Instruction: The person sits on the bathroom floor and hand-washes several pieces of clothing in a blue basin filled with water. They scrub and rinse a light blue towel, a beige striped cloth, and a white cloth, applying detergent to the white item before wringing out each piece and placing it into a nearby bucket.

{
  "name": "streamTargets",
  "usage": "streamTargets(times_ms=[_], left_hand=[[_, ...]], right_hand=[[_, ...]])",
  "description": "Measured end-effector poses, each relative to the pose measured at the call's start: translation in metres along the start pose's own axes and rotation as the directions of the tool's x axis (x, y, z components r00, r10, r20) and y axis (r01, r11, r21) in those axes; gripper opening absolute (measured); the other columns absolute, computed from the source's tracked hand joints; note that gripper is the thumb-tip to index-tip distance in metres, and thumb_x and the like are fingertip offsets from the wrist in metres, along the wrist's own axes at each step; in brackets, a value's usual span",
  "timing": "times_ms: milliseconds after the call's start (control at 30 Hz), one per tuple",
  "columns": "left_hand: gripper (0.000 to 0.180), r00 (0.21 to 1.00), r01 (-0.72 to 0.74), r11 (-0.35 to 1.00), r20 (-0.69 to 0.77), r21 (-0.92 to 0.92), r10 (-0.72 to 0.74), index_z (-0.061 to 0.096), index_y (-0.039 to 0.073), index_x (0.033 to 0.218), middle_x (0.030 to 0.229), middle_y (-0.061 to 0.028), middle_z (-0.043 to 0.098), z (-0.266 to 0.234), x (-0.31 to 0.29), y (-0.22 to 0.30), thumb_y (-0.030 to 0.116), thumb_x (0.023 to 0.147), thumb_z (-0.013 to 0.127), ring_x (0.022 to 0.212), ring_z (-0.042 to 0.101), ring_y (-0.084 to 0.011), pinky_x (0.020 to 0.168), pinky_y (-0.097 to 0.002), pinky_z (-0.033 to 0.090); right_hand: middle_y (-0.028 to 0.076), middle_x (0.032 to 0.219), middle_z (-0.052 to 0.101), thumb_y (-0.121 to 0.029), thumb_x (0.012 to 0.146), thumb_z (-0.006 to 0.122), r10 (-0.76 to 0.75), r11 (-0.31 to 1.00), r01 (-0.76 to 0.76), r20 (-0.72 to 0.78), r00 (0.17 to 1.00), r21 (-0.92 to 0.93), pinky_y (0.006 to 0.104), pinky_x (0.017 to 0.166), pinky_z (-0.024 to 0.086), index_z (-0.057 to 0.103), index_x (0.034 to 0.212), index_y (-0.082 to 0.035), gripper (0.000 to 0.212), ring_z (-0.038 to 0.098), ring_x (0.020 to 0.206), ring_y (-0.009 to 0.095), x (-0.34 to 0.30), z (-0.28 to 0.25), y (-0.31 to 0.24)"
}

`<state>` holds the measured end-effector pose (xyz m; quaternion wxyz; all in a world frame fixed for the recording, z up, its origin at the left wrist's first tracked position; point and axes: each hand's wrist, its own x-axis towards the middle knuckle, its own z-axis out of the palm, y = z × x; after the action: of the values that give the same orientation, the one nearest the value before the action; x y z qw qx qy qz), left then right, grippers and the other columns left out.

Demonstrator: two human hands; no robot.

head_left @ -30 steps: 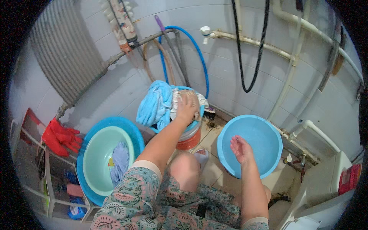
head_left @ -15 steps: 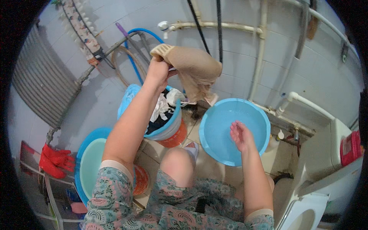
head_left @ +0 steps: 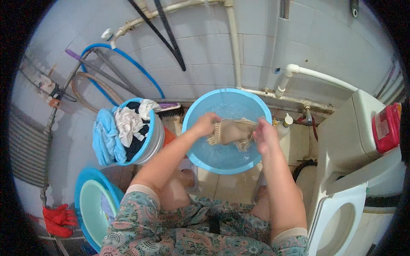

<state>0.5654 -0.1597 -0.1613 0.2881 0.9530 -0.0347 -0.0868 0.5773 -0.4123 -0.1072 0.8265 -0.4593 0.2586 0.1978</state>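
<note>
Beige cloth, crumpled, ribbed band; left hand pinching band, right hand grip unclear

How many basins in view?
3: light-blue basin holding water, centre; darker blue basin, lower left; mint-green basin nested inside that. More may be hidden.

Short-sleeved top: muted teal ground, paisley-like swirls in pink and dark green. Left sleeve at seven o'clock, right sleeve at five; both end in plain, pale pinkish cuff bands. Small dark patch at six. Left forearm, right forearm bare.
</note>
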Motion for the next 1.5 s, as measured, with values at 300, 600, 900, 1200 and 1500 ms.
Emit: streamTargets(times_ms=[300, 600, 900, 1200, 1500], left_hand=[[0.058, 0.959, -0.140, 0.773, 0.279, 0.619, -0.049, 0.024, 0.025, 0.136, 0.140, -0.0110, 0.022, 0.115, 0.013, 0.030, 0.029, 0.082, 0.047, 0.129, 0.018, -0.0382, 0.100, -0.0583, 0.017], [0.040, 0.929, 0.149, 0.892, 0.249, 0.426, -0.274, 0.050, 0.011, 0.118, 0.112, -0.0170, 0.054, 0.093, 0.028, -0.005, 0.033, 0.084, 0.048, 0.102, 0.052, -0.0336, 0.088, -0.0411, 0.040], [0.034, 0.960, 0.095, 0.778, -0.151, -0.621, -0.238, 0.055, 0.000, 0.100, 0.103, -0.0146, 0.054, -0.045, -0.004, 0.066, 0.029, 0.085, 0.052, 0.096, 0.052, -0.0245, 0.080, -0.0333, 0.042], [0.089, 0.998, -0.053, 0.956, -0.004, 0.289, 0.056, 0.019, 0.019, 0.137, 0.139, -0.0207, 0.013, 0.045, 0.006, -0.015, 0.026, 0.065, 0.071, 0.125, 0.019, -0.0426, 0.100, -0.0478, 0.027], [0.057, 0.988, 0.068, 0.972, -0.150, 0.226, -0.034, 0.039, 0.020, 0.129, 0.134, -0.0112, 0.033, 0.117, 0.015, 0.021, 0.026, 0.076, 0.060, 0.122, 0.032, -0.0347, 0.097, -0.0419, 0.032]], right_hand=[[0.000, 0.103, 0.051, -0.015, 0.084, 0.053, -0.087, 0.996, 0.087, 0.144, 0.986, 0.007, 0.0311, 0.084, 0.038, 0.054, 0.108, -0.008, 0.025, 0.046, 0.095, 0.014, -0.013, 0.007, -0.027], [0.003, 0.099, 0.056, -0.014, 0.084, 0.050, -0.063, 0.998, 0.067, 0.257, 0.964, -0.006, 0.0285, 0.075, 0.043, 0.055, 0.105, -0.008, 0.022, 0.052, 0.090, 0.014, -0.025, 0.010, -0.032], [0.003, 0.099, 0.057, -0.015, 0.085, 0.049, -0.064, 0.998, 0.068, 0.283, 0.957, -0.003, 0.0274, 0.075, 0.043, 0.054, 0.105, -0.008, 0.021, 0.054, 0.090, 0.013, -0.032, 0.009, -0.034], [0.003, 0.098, 0.056, -0.015, 0.086, 0.048, -0.044, 0.998, 0.054, 0.332, 0.942, -0.021, 0.0264, 0.076, 0.044, 0.052, 0.104, -0.007, 0.020, 0.054, 0.088, 0.012, -0.027, 0.015, -0.031], [0.002, 0.095, 0.059, -0.017, 0.085, 0.050, -0.036, 0.999, 0.045, 0.282, 0.959, -0.023, 0.0257, 0.073, 0.043, 0.053, 0.105, -0.009, 0.021, 0.055, 0.085, 0.011, -0.022, 0.012, -0.035]])
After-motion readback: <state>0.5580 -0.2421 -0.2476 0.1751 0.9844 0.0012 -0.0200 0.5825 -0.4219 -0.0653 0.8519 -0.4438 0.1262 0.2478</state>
